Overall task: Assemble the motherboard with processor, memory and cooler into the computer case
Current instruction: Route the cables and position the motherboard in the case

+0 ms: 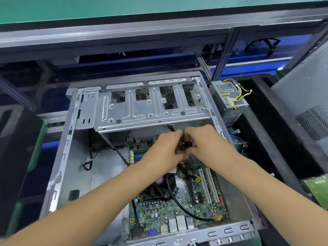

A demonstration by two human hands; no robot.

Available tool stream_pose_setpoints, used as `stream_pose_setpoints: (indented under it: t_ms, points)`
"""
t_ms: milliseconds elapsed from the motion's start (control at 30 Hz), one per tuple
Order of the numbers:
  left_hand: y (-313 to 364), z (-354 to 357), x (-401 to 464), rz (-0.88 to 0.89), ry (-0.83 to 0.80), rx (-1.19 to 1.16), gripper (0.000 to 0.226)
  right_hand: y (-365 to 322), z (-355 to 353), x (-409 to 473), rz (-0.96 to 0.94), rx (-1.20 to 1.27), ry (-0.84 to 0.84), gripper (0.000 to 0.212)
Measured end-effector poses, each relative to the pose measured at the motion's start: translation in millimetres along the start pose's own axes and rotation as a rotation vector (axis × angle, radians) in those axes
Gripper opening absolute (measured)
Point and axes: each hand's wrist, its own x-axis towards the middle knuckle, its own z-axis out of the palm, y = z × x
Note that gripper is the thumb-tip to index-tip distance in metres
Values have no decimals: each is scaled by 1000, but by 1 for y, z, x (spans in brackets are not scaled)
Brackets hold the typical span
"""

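Note:
The open metal computer case [58, 167] lies flat before me. The green motherboard [159, 208] sits inside its right half. A black cooler fan [159, 189] with a purple label sits on the board, partly hidden under my left forearm. My left hand [165, 150] and my right hand [200, 142] meet over the far end of the board. Together their fingers pinch a small dark connector [185, 144] with brownish wires. A black cable [179, 205] runs from there down to an orange plug [218, 218].
A silver drive cage [150, 107] spans the far part of the case. A grey power supply [229, 102] with yellow and black wires stands to the right of the case. A perforated grey side panel [305, 103] leans at far right. Black foam surrounds the case.

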Motion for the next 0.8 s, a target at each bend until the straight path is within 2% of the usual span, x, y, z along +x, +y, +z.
stream_pose_setpoints:
  t_ms: [100,200,333,467,667,800]
  points:
    - [-17,-1,2,-8,-42,-441,21,1,-13,-3,-27,-34,-40,35]
    - [-34,-5,10,-69,-46,-518,12,1,-17,-2,-62,-250,-82,46]
    - [-47,-5,16,-79,-25,-477,8,0,-3,-6,-209,-703,-124,33]
    - [-52,1,22,-91,16,-436,12,2,9,-11,-184,-872,-192,26]
    - [-35,10,45,-173,2,-245,12,-8,25,-24,-80,-1100,-421,60]
    - [-15,22,78,-345,-124,-5,32,-2,37,-25,22,-1082,-452,67]
